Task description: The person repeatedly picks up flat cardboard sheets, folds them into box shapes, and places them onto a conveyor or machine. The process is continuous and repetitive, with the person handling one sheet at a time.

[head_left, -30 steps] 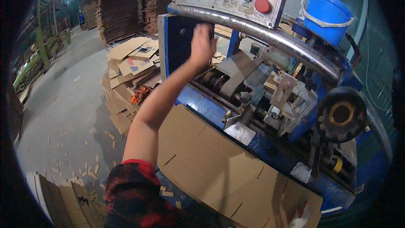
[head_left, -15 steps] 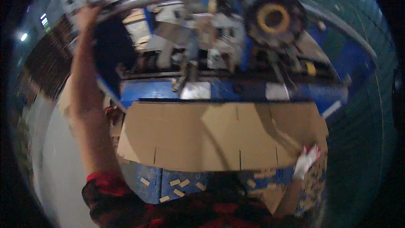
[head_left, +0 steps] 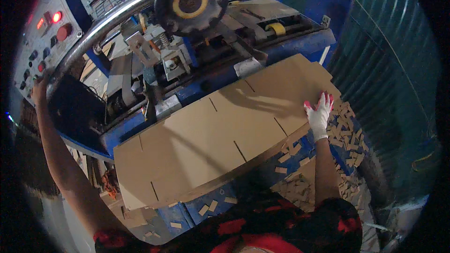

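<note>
A long brown cardboard sheet [head_left: 206, 136] with dark slots along both edges lies in front of a blue machine [head_left: 197, 84]. My right hand [head_left: 319, 112], in a white glove with red fingertips, rests flat on the sheet's right end, fingers spread. Far to the left, my bare left hand [head_left: 39, 89] is up at the lower edge of a grey control panel [head_left: 44, 42] with several buttons and lit red lamps. Its fingers are small and dim there, so their grip does not show.
A black wheel with a yellow ring [head_left: 190, 2] and a curved metal rail [head_left: 105, 26] stand over the machine. Small cardboard offcuts [head_left: 344, 133] are heaped at the right and scattered below the sheet. A corrugated green wall [head_left: 389, 65] rises at the right.
My view has swung left and tilted, bringing the control panel into sight. My left hand stays up by the panel; my right hand is still at the sheet's right end, fingers now more spread.
</note>
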Demonstrator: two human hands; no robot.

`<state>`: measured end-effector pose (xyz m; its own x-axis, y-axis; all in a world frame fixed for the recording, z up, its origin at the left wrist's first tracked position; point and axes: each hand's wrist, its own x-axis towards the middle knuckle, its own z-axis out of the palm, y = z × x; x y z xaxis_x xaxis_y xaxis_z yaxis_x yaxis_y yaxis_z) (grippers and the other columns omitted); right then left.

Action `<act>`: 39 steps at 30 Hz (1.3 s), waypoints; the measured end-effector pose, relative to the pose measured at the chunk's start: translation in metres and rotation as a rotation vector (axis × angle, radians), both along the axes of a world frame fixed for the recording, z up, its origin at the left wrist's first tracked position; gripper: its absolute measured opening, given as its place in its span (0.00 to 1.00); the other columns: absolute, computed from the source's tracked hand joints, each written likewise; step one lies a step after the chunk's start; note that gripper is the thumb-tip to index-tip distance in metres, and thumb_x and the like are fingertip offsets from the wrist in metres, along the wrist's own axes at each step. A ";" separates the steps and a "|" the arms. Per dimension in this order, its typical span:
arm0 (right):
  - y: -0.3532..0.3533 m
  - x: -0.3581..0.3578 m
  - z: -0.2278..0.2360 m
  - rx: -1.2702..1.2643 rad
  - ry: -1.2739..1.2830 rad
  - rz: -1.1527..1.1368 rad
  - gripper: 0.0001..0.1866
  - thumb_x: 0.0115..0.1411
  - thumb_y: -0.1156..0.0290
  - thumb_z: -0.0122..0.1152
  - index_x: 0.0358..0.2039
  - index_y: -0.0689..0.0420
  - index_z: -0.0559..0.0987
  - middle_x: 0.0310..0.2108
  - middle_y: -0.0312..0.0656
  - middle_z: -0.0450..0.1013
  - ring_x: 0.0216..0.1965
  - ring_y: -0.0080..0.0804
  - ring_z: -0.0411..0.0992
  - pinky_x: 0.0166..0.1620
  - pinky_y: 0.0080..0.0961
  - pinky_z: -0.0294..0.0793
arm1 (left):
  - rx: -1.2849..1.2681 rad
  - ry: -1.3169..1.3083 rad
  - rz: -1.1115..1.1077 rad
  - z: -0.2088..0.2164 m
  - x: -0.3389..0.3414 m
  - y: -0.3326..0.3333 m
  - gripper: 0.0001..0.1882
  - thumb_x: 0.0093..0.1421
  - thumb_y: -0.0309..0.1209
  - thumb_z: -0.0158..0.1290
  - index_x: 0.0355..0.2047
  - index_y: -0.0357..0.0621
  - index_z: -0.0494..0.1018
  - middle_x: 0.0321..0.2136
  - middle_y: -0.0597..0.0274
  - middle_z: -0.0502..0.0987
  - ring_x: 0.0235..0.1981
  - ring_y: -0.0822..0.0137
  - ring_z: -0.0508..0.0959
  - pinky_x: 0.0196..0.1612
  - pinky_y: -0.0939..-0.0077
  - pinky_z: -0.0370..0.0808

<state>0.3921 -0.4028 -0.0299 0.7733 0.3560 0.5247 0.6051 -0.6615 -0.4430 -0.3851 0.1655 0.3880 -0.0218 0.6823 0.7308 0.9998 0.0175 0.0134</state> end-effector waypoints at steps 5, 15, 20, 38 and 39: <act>-0.013 0.006 -0.016 0.160 0.288 -0.247 0.65 0.35 0.46 0.76 0.64 0.64 0.47 0.65 0.59 0.45 0.67 0.54 0.43 0.66 0.40 0.49 | 0.175 -0.001 -0.326 -0.090 0.022 -0.047 0.24 0.59 0.40 0.52 0.53 0.41 0.69 0.51 0.49 0.72 0.51 0.53 0.71 0.56 0.64 0.63; -0.076 0.010 -0.063 0.638 0.475 0.045 0.37 0.47 0.72 0.68 0.57 0.64 0.62 0.57 0.52 0.56 0.54 0.45 0.65 0.53 0.35 0.70 | -0.690 -0.214 0.377 -0.464 0.006 -0.387 0.42 0.55 0.63 0.46 0.60 0.45 0.60 0.61 0.48 0.60 0.57 0.43 0.63 0.58 0.49 0.59; -0.071 -0.006 -0.002 0.913 0.591 0.354 0.25 0.51 0.81 0.63 0.50 0.65 0.68 0.47 0.46 0.69 0.40 0.32 0.74 0.42 0.26 0.75 | -0.635 -0.317 0.363 -0.449 0.029 -0.435 0.45 0.49 0.66 0.51 0.52 0.37 0.67 0.52 0.40 0.67 0.53 0.41 0.66 0.56 0.52 0.62; -0.059 -0.023 0.027 1.174 1.238 0.647 0.18 0.56 0.78 0.56 0.48 0.58 0.69 0.43 0.42 0.71 0.42 0.33 0.71 0.45 0.35 0.74 | -0.042 -2.468 -0.630 -0.415 0.102 -0.427 0.28 0.58 0.22 0.50 0.59 0.39 0.58 0.53 0.53 0.68 0.52 0.54 0.70 0.59 0.55 0.65; -0.061 -0.025 0.032 1.035 1.093 0.561 0.17 0.56 0.78 0.56 0.47 0.58 0.70 0.42 0.41 0.71 0.42 0.33 0.71 0.44 0.34 0.74 | -0.105 -2.332 -0.699 -0.410 0.110 -0.427 0.28 0.58 0.23 0.51 0.59 0.39 0.58 0.53 0.53 0.68 0.52 0.54 0.70 0.59 0.55 0.65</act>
